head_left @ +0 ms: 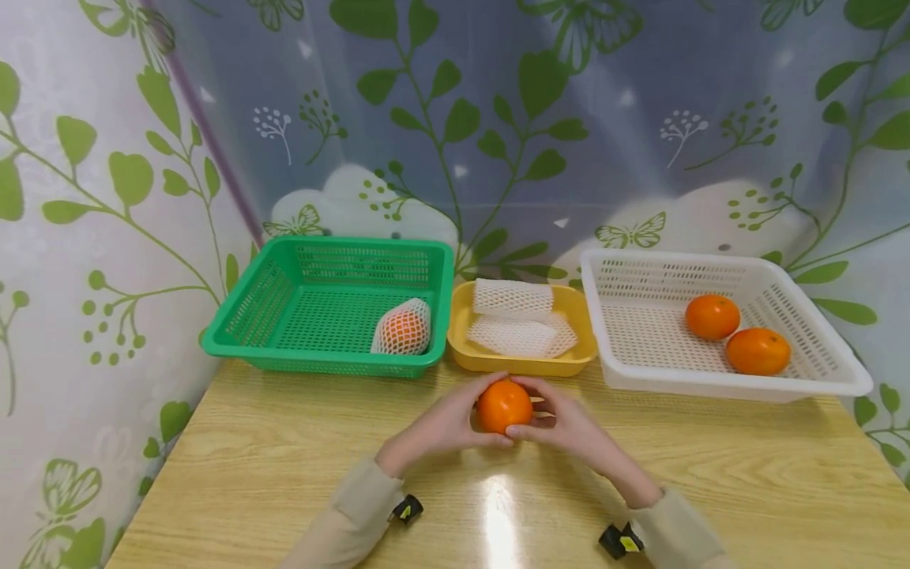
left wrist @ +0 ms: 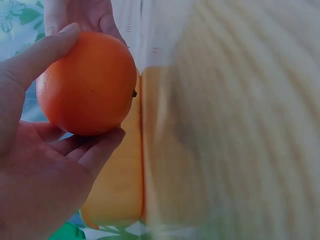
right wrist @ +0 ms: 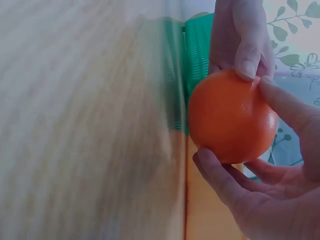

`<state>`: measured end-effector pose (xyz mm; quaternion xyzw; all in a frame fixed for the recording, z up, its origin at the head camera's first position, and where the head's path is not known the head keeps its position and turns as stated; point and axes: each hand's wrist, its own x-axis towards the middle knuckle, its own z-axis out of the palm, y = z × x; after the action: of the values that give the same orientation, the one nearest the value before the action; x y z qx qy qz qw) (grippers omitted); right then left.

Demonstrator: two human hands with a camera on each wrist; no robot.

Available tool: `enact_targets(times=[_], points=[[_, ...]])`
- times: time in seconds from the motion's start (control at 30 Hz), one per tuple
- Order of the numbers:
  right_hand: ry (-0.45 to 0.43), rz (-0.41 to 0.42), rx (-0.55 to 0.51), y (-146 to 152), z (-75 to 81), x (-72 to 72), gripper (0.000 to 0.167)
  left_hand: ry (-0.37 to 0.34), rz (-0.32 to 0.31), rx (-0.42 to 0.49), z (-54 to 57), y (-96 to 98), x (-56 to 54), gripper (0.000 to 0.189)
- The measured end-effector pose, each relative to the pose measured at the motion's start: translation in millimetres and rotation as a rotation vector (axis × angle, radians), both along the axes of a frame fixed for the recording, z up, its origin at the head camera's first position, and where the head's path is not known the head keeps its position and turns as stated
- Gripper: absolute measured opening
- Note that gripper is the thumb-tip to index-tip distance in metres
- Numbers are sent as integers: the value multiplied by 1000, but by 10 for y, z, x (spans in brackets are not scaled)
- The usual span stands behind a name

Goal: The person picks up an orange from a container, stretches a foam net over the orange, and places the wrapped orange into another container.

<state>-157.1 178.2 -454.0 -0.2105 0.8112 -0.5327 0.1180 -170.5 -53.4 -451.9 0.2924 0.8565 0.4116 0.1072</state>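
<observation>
Both hands hold one smooth round orange (head_left: 505, 405) between them, in front of the yellow tray (head_left: 522, 367). My left hand (head_left: 451, 417) grips its left side, with the thumb and fingers curved round it in the left wrist view. From the other side my right hand (head_left: 569, 423) grips the same orange, its thumb and fingers spread round the fruit in the right wrist view. A small dark stem spot shows on the peel in the left wrist view. White foam net sleeves (head_left: 513, 298) lie in the yellow tray, just beyond the hands.
At the left stands a green basket (head_left: 284, 359) with one net-wrapped orange (head_left: 404, 330) in its front right corner. A white basket (head_left: 718, 385) at the right holds two bare oranges (head_left: 757, 352). Behind them hangs a leaf-patterned curtain (head_left: 462, 174). All three containers stand on the wooden table (head_left: 284, 458).
</observation>
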Motion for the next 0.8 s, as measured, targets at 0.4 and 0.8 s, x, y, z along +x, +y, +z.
enact_targets(times=[0.4,0.8], points=[[-5,23,17,-63,3,56,68,-30,-1,-37,-49,-40,33,91],[176,-70,91,6,245,-104,43,9,-4,-115,23,-45,49,89]])
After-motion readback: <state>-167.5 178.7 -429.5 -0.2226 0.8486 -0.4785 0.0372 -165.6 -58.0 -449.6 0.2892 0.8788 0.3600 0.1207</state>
